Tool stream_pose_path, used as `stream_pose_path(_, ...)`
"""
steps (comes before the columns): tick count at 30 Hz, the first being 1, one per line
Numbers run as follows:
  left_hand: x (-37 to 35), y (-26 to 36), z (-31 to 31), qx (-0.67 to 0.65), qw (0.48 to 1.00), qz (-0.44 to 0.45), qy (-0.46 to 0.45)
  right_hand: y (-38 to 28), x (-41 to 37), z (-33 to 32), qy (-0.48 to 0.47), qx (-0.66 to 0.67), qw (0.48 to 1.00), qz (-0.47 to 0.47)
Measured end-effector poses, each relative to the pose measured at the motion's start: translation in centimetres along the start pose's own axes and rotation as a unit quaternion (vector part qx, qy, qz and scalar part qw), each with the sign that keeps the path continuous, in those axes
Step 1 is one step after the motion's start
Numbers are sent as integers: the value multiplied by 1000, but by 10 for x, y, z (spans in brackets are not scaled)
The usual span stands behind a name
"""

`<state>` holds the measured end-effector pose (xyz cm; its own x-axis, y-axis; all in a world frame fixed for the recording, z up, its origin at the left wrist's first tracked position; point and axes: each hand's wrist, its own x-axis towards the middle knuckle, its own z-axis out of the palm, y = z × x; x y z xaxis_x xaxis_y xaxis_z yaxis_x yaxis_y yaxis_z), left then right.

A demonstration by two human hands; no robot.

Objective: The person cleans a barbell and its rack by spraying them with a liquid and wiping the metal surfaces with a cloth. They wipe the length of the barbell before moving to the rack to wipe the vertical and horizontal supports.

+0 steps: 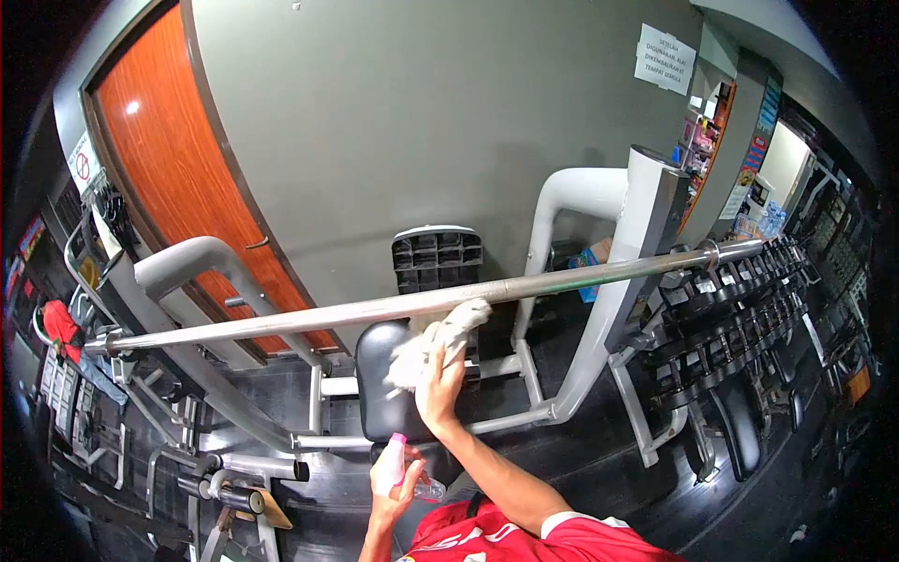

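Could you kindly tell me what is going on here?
A person's right grip holds a whitish cloth at the long metal bar, seemingly against its underside. Their left grip, lower down, holds a bottle with a pink top. The bar spans a pale grey frame, with a black padded seat behind the cloth.

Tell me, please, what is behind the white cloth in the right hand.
A black padded seat shows left of the white cloth and below it; the part that the cloth and right hand cover cannot be seen.
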<state>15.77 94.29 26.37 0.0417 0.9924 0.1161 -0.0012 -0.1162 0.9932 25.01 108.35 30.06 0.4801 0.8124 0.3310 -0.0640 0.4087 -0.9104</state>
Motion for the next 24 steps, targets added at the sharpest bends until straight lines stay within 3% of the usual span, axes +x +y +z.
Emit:
stream_pose_path(4, -5, 9, 6, -10, 999, -4, 40, -18, 0, -25, -77, 78, 993, 46)
stream_pose_path(6, -6, 9, 8, -7, 999, -41, 22, -29, 5, -41, -101, 62, 992, 51)
stream_pose_path(8, -3, -1, 14, -2, 999, -40, 7, -42, 9, -55, -134, 129, 976, 116)
stream_pose_path(10, -1, -5, 21, 3, 1000, -17, -19, -60, 13, -75, -162, 115, 967, 159)
stream_pose_path(12, 1, 2, 29, -15, 1000, -7, -5, -94, 16, -85, -135, 120, 981, 65)
stream_pose_path(14, 4, 13, 29, 61, 997, 22, -48, -108, 22, -80, 14, 69, 996, -56)
stream_pose_path(16, -3, 1, 24, 91, 995, 27, -42, -108, 42, -78, -12, 47, 979, -196)
stream_pose_path(19, -7, 5, 24, 30, 999, 20, -6, -106, 81, -50, -105, -122, 915, -371)
stream_pose_path(20, -7, 2, 21, 32, 999, 21, -2, -113, 86, -34, -127, -203, 883, -405)
stream_pose_path(22, -12, -7, 16, 46, 998, 28, 15, -89, 86, -7, -286, -287, 827, -390)
stream_pose_path(23, -14, -5, 15, 49, 998, 28, 16, -69, 77, 6, -265, -343, 784, -445)
stream_pose_path(24, -16, -2, 16, 29, 999, 14, 27, -69, 70, 12, -251, -355, 795, -422)
